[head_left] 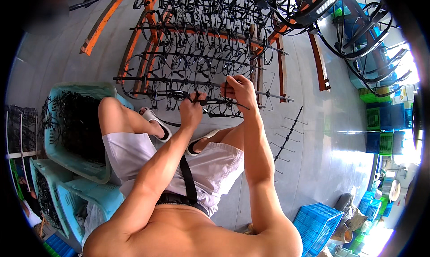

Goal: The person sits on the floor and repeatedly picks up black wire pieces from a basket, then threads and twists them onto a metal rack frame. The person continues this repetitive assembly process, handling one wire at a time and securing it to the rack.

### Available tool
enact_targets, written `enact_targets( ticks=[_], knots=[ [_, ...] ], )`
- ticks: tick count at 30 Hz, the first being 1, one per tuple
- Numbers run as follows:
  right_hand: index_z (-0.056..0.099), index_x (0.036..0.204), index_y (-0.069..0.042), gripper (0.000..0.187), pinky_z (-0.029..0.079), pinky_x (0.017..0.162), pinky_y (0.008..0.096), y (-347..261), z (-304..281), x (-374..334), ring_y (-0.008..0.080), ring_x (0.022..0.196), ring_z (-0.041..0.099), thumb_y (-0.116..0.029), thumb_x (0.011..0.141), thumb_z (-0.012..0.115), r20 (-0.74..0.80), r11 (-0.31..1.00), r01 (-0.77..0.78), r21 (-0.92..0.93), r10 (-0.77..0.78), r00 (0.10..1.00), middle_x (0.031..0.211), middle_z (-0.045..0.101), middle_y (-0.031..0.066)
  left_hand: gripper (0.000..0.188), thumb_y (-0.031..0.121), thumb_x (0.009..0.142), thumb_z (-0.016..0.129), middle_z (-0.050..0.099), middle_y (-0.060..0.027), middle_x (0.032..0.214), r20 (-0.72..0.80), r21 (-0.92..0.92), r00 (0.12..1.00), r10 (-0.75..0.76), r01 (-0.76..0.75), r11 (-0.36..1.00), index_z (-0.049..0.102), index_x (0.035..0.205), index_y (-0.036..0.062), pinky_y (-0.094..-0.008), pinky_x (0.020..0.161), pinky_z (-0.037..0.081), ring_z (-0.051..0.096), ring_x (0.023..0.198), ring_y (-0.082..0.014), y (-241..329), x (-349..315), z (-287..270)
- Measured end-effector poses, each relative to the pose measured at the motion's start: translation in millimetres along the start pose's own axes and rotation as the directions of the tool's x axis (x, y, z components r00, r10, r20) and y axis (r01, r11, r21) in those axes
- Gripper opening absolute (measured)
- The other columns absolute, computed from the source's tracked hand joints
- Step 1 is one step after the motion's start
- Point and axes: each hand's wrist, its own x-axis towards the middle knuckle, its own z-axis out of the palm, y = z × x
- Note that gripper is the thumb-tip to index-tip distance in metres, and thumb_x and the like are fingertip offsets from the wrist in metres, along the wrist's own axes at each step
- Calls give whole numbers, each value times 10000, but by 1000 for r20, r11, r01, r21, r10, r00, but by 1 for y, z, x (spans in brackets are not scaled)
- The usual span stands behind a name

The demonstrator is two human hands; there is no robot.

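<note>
from my distant seat i'm seeing the left grip pinching a thin black strip, its fingers standing narrow around it. the strip is lying between the thumb and fingertips there, sticking out to the right in a shallow curve and passing just below the right grip. that right grip is curling its fingers beside a long black rod; i cannot tell what, if anything, its fingertips are pinching. beyond both, many dark looped pieces are hanging in rows on an orange-framed rack. a pale teal basket heaped with black pieces is standing beside the left knee, and a hooked black rod is lying on the grey floor to the right.
</note>
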Motion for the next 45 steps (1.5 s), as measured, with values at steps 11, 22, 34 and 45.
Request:
enact_targets(
  ticks=[11,22,34,45],
  knots=[
    [550,1078,20,257,442,665,235,-10,-12,-59,109,713,544,-189,931,537,-105,825,351,-443,-437,894,819,581,44,200,187,904,571,543,-15,765,32,-252,982,-188,190,949,538,999,14,-257,629,409,496,688,-96,10,-66,-24],
    [461,1219,5,502,481,802,384,15,43,-183,340,998,515,-255,837,655,388,426,674,-604,-582,715,1128,500,192,296,261,944,494,529,-20,912,527,-527,771,-358,627,574,558,1110,25,-274,803,435,560,838,-147,95,-114,-85],
    [411,1179,54,439,465,730,281,-8,-30,-183,171,850,591,-257,921,581,608,940,305,-156,-152,779,896,618,105,426,339,978,411,590,-83,1023,701,-344,703,-118,478,808,490,1241,13,-299,722,521,569,952,-160,119,-131,-62],
    [473,970,-113,87,361,536,263,-30,-93,-122,129,627,431,-200,968,462,-32,680,261,686,-330,943,773,497,20,413,328,953,438,529,-65,684,768,-620,438,468,690,373,537,1240,48,-413,956,400,553,820,-238,102,-114,-65]
  ],
)
